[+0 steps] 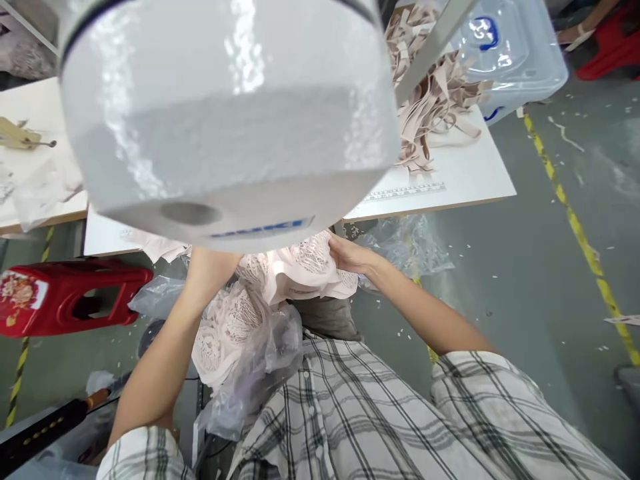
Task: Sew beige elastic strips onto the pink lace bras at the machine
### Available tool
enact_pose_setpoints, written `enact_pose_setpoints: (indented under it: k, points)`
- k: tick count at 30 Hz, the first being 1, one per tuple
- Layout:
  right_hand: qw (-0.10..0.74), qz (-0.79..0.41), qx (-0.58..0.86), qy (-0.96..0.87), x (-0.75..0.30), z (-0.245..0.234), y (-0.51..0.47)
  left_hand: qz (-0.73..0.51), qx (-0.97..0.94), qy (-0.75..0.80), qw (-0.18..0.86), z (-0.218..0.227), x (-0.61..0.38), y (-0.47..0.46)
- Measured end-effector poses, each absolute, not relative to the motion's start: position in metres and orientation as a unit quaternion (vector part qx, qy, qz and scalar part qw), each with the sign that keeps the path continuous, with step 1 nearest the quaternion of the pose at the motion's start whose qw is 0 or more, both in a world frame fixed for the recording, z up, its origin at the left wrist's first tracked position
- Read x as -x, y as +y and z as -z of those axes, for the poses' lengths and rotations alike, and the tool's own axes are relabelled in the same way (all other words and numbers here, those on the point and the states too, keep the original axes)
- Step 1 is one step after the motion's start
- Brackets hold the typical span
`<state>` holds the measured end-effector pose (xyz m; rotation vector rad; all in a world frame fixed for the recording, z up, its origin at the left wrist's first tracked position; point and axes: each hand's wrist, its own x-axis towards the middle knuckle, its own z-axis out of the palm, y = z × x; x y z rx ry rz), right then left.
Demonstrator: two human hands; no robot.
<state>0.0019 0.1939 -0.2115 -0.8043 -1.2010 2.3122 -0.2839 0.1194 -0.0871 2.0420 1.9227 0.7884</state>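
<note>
A big white sewing machine head [225, 113] fills the upper middle of the view and hides what lies beneath it. My left forearm runs up under it, so my left hand is out of sight. My right hand [347, 255] grips the edge of a pale pink lace fabric piece [300, 267] just below the machine. More pink lace [225, 327] hangs down into a clear plastic bag [265, 373] on my lap.
A white worktable [450, 180] carries a heap of beige elastic strips [430, 87] and a printed ruler. A clear plastic bin [505, 47] stands beyond it. A red plastic stool [65, 297] lies at left. Yellow tape crosses the grey floor [580, 233].
</note>
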Motion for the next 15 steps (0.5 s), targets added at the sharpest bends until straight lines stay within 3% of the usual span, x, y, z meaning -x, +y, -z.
enact_pose_setpoints:
  k: [3, 9, 15]
  points:
    - [0.167, -0.876, 0.259, -0.372, -0.015, 0.220, 0.193, -0.318, -0.672, 0.656, 0.133, 0.087, 0.280, 0.116]
    - [0.268, -0.848, 0.331, -0.316, -0.024, 0.220, 0.198, -0.364, -0.652, 0.646, 0.161, 0.084, 0.273, 0.113]
    - [0.282, -0.832, 0.365, -0.307, -0.029, 0.209, 0.202, -0.336, -0.641, 0.666, 0.182, 0.083, 0.274, 0.117]
